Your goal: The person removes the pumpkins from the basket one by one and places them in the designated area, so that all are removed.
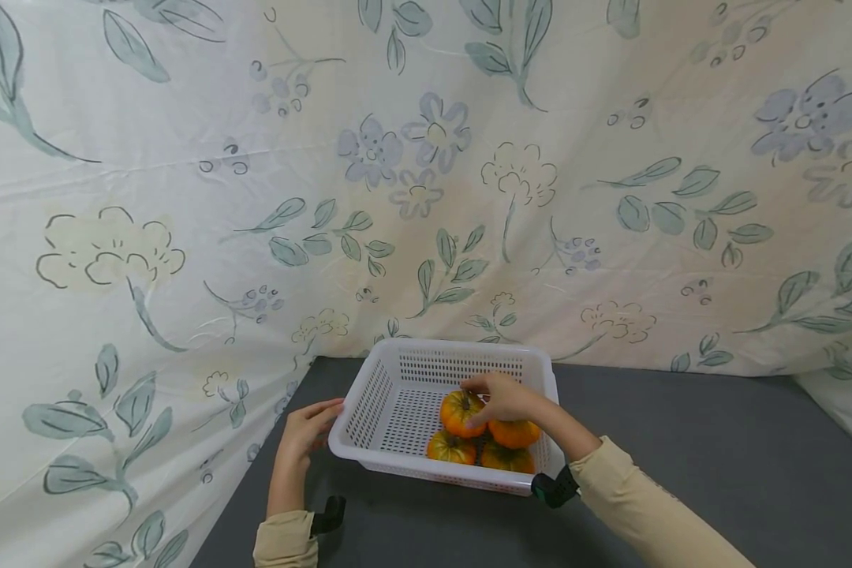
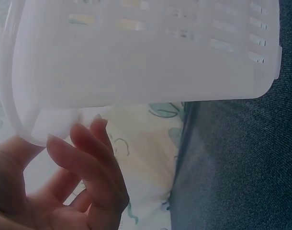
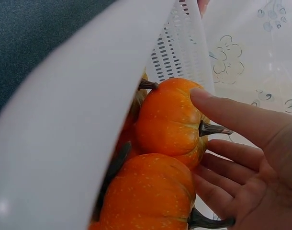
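Observation:
A white perforated plastic basket [image 1: 405,467] sits on the dark table. At its left rim is my left hand [image 1: 307,432]; in the left wrist view that hand [image 2: 84,177] has its thumb at the rim and curled fingers beneath it. My right hand [image 1: 506,397] reaches inside the basket and grips a small orange pumpkin [image 1: 461,412], thumb on one side and fingers on the other. The right wrist view shows this pumpkin [image 3: 170,120] with its brown stem, beside another pumpkin [image 3: 151,194]. Several pumpkins lie together in the basket's right part.
A dark grey tabletop [image 1: 681,450] extends right of the basket and in front of it. Behind hangs a pale cloth [image 1: 426,260] printed with leaves and flowers, which also runs along the left side. Black straps [image 1: 329,514] circle both wrists.

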The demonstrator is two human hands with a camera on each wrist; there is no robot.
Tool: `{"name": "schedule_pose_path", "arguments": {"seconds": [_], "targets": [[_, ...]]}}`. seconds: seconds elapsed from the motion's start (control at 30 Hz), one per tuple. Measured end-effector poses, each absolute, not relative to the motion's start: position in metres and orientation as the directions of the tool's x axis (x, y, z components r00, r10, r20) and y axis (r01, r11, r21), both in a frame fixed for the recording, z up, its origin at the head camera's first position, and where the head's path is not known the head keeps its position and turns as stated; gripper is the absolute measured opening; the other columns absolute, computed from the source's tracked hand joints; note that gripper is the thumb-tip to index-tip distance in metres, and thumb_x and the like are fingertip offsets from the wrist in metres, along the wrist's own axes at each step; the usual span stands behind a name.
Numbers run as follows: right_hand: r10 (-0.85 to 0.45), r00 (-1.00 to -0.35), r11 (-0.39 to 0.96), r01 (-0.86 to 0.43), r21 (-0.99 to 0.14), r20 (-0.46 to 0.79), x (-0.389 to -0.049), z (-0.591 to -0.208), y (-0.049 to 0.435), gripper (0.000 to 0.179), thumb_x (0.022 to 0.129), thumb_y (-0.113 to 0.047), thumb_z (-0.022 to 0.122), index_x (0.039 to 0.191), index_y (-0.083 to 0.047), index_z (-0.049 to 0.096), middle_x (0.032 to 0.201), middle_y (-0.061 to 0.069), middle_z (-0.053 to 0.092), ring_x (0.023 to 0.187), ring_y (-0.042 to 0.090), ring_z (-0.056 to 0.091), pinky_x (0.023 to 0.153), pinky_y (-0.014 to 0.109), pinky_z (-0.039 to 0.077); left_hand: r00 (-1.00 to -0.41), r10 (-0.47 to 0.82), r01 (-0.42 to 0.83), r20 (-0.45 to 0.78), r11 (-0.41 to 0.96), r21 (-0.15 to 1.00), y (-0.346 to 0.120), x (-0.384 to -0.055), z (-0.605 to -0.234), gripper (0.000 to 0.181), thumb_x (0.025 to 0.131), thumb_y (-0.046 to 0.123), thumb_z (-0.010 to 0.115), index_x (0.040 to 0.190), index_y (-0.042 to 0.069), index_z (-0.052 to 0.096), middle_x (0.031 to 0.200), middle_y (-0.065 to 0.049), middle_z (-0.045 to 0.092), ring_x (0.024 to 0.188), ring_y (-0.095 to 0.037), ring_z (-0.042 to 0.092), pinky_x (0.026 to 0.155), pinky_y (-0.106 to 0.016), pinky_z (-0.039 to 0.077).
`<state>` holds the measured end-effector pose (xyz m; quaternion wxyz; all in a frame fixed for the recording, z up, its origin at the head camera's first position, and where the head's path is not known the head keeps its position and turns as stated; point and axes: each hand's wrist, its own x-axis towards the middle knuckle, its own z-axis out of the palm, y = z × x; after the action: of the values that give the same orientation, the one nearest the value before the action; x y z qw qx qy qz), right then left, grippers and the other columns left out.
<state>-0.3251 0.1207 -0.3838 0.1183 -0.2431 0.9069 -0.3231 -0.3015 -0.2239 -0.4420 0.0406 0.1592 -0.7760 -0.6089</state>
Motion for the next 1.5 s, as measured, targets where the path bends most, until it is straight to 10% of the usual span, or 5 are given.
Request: {"name": "schedule_pose_path", "arguments": {"seconds": [1.5], "targets": [[-0.461,-0.887,0.686,-0.345,-0.641,-0.015,-0.3236,-0.3893,0.1153,0.062,0.074,-0.016,0.085,0.129,-0.001,0.062,0.130,0.015,0.064,0.124,0.035,0.057,0.103,0.048,0.045,-0.954,-0.260,-0.192,-0.153,0.132,0.973,-0.2247,-0.3035,-0.4422,0.045,0.088,0.026,0.072,0.126,0.003,0.065,0.095,0.001,0.072,0.073,-0.011,0.068,0.063,-0.030,0.053]]}}
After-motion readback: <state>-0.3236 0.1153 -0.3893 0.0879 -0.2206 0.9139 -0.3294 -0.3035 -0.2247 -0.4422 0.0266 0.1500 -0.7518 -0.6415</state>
